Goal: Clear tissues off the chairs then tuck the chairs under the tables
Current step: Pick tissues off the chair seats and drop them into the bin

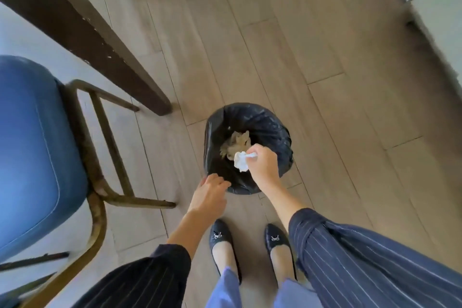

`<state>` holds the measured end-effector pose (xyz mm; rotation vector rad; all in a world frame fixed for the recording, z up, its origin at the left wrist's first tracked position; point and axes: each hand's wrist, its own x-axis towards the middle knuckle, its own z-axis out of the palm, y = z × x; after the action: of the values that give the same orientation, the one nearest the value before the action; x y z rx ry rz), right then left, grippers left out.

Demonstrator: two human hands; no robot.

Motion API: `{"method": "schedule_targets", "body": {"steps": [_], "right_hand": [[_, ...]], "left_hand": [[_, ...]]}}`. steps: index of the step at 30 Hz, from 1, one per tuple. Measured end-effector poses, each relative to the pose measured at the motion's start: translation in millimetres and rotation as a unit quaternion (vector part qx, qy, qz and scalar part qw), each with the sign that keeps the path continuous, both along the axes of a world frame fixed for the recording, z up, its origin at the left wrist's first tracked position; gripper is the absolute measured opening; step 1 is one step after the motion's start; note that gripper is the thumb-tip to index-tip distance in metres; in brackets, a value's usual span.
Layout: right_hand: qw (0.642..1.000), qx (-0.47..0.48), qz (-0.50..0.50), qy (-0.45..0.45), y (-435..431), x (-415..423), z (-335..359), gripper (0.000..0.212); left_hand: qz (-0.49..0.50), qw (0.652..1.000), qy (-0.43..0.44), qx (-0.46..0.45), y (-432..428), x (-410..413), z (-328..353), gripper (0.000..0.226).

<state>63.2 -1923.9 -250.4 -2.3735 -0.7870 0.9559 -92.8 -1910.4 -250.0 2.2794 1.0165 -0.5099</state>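
In the head view, at the centre of the frame, the right hand [262, 162] pinches a crumpled white tissue [240, 160] between its fingertips over the open mouth of a bin [272, 130] lined with a black bag, where brownish crumpled paper [236, 144] already lies. The left hand [208, 195] hangs just below and left of the bin's rim, fingers loosely curled and holding nothing. A blue padded chair [32, 145] on a worn metal frame fills the left edge beside a dark table leg [100, 45]; no writing is readable anywhere.
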Motion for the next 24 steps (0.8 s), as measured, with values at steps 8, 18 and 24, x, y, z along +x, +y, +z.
{"method": "schedule_targets", "body": {"steps": [8, 18, 24], "right_hand": [[0.999, 0.010, 0.043, 0.017, 11, 9, -77, 0.021], [0.993, -0.010, 0.117, 0.031, 33, 5, -50, 0.033], [0.981, -0.009, 0.191, 0.038, 46, -5, 50, 0.028]], "left_hand": [[-0.018, 0.998, 0.003, 0.066, 0, 0, -77, 0.030], [0.046, 0.997, 0.048, 0.040, 27, 1, -52, 0.036], [0.199, 0.979, 0.035, 0.029, 52, -15, 69, 0.033]]}}
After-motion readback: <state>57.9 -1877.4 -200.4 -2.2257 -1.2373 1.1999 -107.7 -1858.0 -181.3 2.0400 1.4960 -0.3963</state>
